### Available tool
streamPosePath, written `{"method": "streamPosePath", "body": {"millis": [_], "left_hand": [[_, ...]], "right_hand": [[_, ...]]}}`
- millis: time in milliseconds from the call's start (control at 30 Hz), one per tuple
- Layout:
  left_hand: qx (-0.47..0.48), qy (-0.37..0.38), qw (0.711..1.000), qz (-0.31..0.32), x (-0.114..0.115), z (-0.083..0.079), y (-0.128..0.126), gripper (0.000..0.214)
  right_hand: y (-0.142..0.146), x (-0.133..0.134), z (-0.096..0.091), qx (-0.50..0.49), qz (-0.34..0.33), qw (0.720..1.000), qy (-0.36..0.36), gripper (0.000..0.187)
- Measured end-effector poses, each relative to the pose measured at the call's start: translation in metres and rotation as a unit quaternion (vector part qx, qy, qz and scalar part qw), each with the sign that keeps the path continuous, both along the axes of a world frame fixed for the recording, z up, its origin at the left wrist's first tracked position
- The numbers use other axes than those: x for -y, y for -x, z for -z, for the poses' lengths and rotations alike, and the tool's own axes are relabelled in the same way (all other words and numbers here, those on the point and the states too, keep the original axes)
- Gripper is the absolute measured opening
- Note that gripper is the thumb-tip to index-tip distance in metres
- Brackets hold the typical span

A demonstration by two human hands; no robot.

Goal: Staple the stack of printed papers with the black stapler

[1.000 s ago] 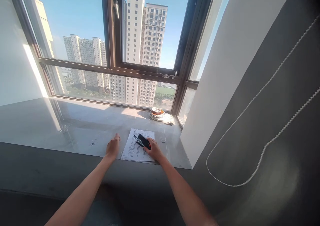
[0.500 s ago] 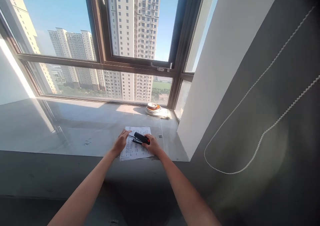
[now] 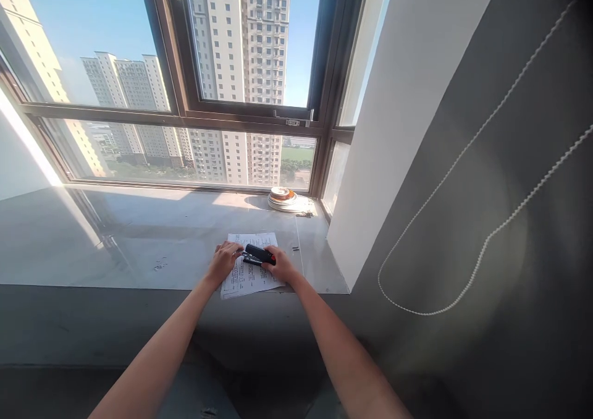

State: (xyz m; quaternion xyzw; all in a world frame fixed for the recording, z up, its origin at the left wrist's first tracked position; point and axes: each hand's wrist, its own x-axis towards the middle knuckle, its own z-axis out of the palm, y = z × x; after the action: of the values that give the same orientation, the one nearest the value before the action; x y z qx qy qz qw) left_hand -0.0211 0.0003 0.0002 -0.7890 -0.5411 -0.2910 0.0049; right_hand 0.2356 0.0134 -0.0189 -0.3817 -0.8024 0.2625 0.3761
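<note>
A black stapler with a red-orange spot lies over printed sheets of paper, its top tilted up from its base. My right hand is closed around its right end. At the other end, the fingers of my left hand are closed on the thin metal part that sticks out toward them; the fingertips partly hide it. The paper lies near the front edge of the sill, beneath both hands. Small dark strips, perhaps staples, lie right of the paper.
Scattered small bits lie on the tiled window sill to the left. Coiled white and orange rolls rest by the window corner. A beaded blind chain hangs at the right, beside the wall.
My left hand's fingers have closed in on the stapler's metal end, where they were more stretched out before. The right hand keeps its hold. The view has shifted slightly.
</note>
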Motion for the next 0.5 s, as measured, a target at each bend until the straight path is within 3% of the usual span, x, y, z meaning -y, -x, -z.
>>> {"method": "streamPosePath", "body": {"millis": [500], "left_hand": [[0.116, 0.061, 0.991, 0.035, -0.011, 0.006, 0.007, 0.024]], "right_hand": [[0.000, 0.004, -0.005, 0.003, -0.002, 1.000, 0.003, 0.045]]}}
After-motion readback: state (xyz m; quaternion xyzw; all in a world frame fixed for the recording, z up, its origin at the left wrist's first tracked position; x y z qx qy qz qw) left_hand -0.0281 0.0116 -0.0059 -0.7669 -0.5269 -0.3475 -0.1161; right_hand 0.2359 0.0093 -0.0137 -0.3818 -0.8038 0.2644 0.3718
